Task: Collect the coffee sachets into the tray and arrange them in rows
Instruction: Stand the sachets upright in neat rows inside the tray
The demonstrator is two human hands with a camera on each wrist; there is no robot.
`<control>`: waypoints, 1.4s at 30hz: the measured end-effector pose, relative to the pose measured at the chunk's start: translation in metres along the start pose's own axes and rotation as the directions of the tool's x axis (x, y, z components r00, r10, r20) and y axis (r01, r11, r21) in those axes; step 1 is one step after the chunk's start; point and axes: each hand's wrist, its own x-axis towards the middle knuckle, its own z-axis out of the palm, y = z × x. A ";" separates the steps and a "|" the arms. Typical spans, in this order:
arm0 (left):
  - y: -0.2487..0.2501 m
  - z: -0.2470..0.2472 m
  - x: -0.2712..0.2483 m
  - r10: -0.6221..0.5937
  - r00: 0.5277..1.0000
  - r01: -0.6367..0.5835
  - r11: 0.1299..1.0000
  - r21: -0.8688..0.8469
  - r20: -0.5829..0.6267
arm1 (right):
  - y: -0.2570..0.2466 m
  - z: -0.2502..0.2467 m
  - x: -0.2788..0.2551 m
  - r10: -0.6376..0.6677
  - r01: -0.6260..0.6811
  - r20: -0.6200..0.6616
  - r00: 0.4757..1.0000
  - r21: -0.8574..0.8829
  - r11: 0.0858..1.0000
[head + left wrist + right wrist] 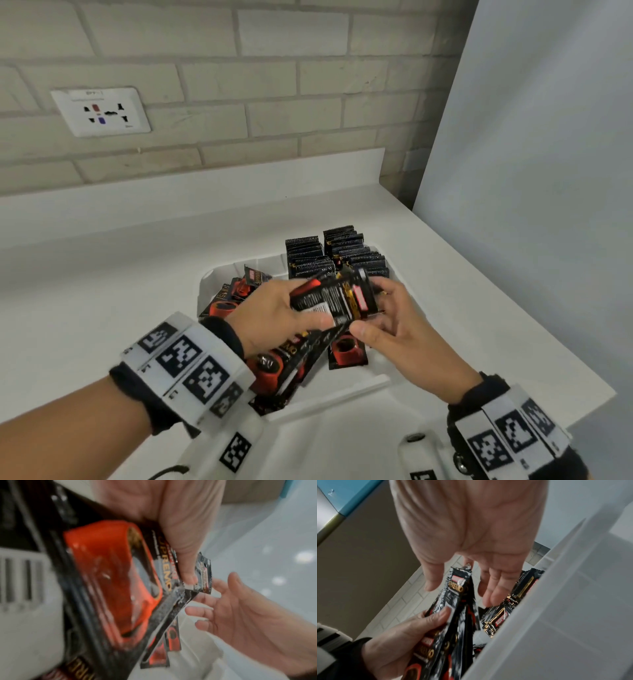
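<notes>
A white tray [342, 394] sits on the white counter. Black sachets [339, 253] stand in two rows at its back right, and the same rows [505, 608] show in the right wrist view. Loose red-and-black sachets [233, 294] lie at the tray's left, and another sachet [347, 353] lies flat in the middle. My left hand [281, 308] grips a fanned bundle of sachets [335, 301] above the tray, thumb [185, 555] pressed on top. My right hand [387, 318] is at the bundle's right edge, its fingers [491, 595] loosely spread on either side of the bundle's [453, 615] top without pinching it.
A brick wall with a socket plate [101, 111] stands behind the counter. A tall grey panel [531, 171] closes off the right side. The counter's edge runs diagonally just right of the tray. The tray wall [556, 601] is close beside my right hand.
</notes>
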 end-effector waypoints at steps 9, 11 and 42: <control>0.019 -0.034 0.002 -0.185 0.860 -0.146 0.803 -0.577 -0.475 | 0.000 0.016 0.003 0.005 -0.001 -0.069 0.998 0.066 0.998; 0.019 -0.038 0.000 -0.222 0.831 -0.193 0.743 -0.640 -0.509 | 0.003 0.022 0.002 0.010 -0.008 -0.029 1.000 0.067 0.998; 0.035 0.031 -0.016 -0.432 0.653 -0.531 0.324 -0.783 -0.622 | -0.019 0.052 0.011 0.065 -0.189 0.187 0.980 0.792 0.581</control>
